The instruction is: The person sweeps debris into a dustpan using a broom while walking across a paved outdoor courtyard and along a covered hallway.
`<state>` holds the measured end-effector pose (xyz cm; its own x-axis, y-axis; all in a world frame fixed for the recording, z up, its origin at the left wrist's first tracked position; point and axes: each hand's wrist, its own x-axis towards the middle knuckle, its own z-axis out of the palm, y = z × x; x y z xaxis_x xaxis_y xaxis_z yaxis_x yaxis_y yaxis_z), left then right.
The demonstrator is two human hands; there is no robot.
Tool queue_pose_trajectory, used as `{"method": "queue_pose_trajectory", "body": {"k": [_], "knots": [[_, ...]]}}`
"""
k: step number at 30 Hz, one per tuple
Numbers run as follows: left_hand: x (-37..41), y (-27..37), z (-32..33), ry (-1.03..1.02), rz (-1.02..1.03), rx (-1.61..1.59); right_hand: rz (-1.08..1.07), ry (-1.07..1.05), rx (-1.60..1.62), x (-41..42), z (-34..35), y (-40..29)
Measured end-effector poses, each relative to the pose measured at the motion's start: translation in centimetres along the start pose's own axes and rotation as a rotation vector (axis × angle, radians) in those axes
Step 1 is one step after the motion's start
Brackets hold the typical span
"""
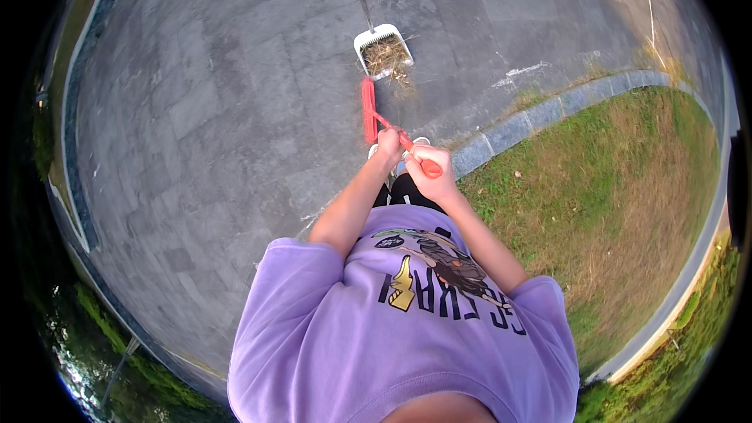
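Observation:
Both my hands grip the red handle of a broom. My left hand holds it lower down, nearer the broom head, and my right hand is closed round it close to its rounded end. The red broom head is low over the grey paving, just in front of my shoes; whether it touches the ground I cannot tell. Beyond it a white long-handled dustpan rests on the paving, with dry grass heaped in it. Some of the dry grass spills over its front edge.
A curved stone kerb runs from beside my feet to the right, with a patch of grass behind it. Dry stalks stand near the kerb's far end. Another kerb curves along the far left.

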<state>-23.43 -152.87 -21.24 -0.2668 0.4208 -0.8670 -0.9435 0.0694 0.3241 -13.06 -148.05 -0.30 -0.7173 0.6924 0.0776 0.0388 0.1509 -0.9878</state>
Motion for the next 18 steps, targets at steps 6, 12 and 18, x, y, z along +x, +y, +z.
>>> {"method": "queue_pose_trajectory", "body": {"k": [6, 12, 18], "knots": [[-1.6, -1.7, 5.3, -0.015, -0.008, 0.006, -0.004, 0.028, -0.045, 0.9, -3.4, -1.9], [-7.8, -1.0, 8.2, -0.203, -0.114, 0.245, -0.035, 0.069, 0.015, 0.5, -8.7, -6.8], [-13.3, 1.0, 10.1, -0.295, 0.902, 1.597, 0.055, 0.325, 0.117, -0.5, -10.4, -10.1]]}}
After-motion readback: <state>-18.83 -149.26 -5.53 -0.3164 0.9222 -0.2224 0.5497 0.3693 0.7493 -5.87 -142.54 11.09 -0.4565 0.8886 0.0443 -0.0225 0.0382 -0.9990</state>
